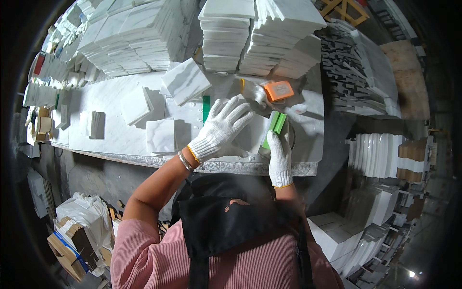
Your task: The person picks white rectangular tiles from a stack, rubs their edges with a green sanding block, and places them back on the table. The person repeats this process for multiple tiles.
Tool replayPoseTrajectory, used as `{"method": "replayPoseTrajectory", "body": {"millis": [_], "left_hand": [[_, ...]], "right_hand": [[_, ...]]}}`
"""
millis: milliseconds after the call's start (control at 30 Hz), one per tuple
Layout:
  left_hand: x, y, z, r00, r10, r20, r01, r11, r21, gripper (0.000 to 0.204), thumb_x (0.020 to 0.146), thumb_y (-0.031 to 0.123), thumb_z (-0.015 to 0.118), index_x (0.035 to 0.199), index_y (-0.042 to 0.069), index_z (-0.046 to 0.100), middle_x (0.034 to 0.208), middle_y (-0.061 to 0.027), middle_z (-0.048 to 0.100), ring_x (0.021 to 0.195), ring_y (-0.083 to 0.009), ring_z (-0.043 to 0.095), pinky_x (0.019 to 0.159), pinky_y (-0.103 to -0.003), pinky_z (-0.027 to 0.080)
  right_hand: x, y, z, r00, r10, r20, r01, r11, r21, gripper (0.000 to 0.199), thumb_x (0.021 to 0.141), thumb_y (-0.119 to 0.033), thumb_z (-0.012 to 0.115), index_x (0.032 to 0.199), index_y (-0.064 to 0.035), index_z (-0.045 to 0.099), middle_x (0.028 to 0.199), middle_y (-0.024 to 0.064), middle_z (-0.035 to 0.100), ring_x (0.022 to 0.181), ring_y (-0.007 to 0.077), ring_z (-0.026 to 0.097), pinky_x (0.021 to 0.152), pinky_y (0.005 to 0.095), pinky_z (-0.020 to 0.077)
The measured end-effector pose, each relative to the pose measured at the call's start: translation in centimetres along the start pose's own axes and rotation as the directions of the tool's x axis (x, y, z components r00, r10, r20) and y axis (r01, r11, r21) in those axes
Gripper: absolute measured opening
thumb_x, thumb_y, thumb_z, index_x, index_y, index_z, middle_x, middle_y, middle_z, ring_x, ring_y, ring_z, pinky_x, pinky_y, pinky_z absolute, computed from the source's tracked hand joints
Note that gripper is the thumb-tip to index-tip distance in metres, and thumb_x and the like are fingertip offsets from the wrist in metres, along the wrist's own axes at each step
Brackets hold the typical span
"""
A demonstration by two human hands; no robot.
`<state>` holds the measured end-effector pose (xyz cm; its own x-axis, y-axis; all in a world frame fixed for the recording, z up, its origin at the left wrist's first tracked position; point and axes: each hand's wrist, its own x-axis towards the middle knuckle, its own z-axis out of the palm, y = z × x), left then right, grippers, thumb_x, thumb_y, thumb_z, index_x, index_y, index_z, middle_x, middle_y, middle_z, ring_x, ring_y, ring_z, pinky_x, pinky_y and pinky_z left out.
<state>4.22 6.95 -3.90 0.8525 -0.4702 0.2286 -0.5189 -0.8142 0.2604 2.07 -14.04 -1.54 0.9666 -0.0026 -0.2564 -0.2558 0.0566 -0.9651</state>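
Note:
My left hand (225,126), in a white knit glove with a yellow cuff edge, lies flat with its fingers stretched out. It rests at the left side of a white tile (256,136) on the marble-topped table. My right hand (280,159), gloved the same way, grips a bright green block (275,128) at the tile's right edge. The block is grooved along its length, and the fingers beneath it are partly hidden. Beyond the hands, an orange block (279,90) lies beside a loose white glove (255,92). A green strip (206,107) shows just past my left fingers.
Grey-veined tiles (186,83) and a single square tile (160,136) lie to the left, near small tile stacks (135,106). Tall tile stacks (226,38) line the table's back edge. More stacked slabs (375,155) stand on the right, and wrapped boxes (84,216) at lower left.

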Motion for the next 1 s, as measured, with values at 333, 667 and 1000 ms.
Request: {"method": "replayPoseTrajectory", "body": {"millis": [333,667,1000], "left_hand": [[0.0,0.3,0.1,0.999,-0.035,-0.028,0.035,0.999,-0.01,0.077,0.07,0.04,0.075,0.14,0.017,0.052,0.149,-0.0076,0.043,0.144,-0.0318,0.033,0.117,-0.056,0.024],[0.0,0.3,0.0,0.998,-0.066,-0.017,0.065,0.995,-0.074,0.078,0.069,0.041,0.075,0.139,0.017,0.053,0.148,-0.0077,0.044,0.143,-0.0316,0.033,0.117,-0.056,0.024],[0.2,0.5,-0.4,0.998,-0.063,-0.012,0.062,0.994,-0.087,0.086,0.063,0.047,0.079,0.14,0.017,0.052,0.148,-0.0079,0.044,0.143,-0.0325,0.034,0.116,-0.056,0.025]], "right_hand": [[-1.2,-1.2,1.2,0.966,-0.255,0.045,0.251,0.881,-0.401,0.069,0.099,-0.022,0.062,0.153,0.0011,0.028,0.137,0.013,0.052,0.116,0.0172,0.055,0.098,0.0309,0.046],[-0.7,-1.0,0.6,0.985,-0.167,0.044,0.17,0.902,-0.396,0.07,0.098,-0.026,0.062,0.152,0.0035,0.028,0.137,0.0158,0.054,0.117,0.0196,0.056,0.102,0.0325,0.0437],[-0.9,-0.7,0.5,0.964,-0.258,0.066,0.253,0.807,-0.533,0.071,0.098,-0.025,0.062,0.152,0.0053,0.027,0.143,0.0232,0.048,0.127,0.0263,0.051,0.105,0.0364,0.0412]]}}
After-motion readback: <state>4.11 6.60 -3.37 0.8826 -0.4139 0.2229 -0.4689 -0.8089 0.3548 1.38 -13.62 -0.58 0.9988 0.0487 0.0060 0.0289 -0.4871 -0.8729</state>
